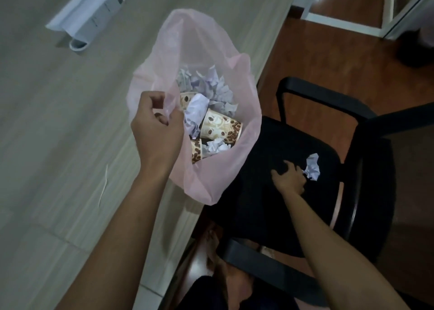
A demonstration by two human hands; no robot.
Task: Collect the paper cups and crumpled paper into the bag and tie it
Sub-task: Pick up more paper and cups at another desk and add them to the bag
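Left hand [156, 126]: fingers pinch the bag [244, 145] rim at the tabletop [58, 133] edge; a slip could spill the paper cups [222, 127]
Right hand [290, 177]: fingertips curled, touching the crumpled paper [313, 167] on the chair seat [263, 204]; could knock it away

pale pink bag [199, 51], cream cups [222, 127] with brown coffee-bean print, white crumpled paper [312, 167], black chair [270, 192]

The bag [199, 51] sits on the table [58, 121] edge, cups [222, 127] and paper wads [218, 91] inside. Chair [281, 192] is right of it, one paper ball [312, 167] on the seat.
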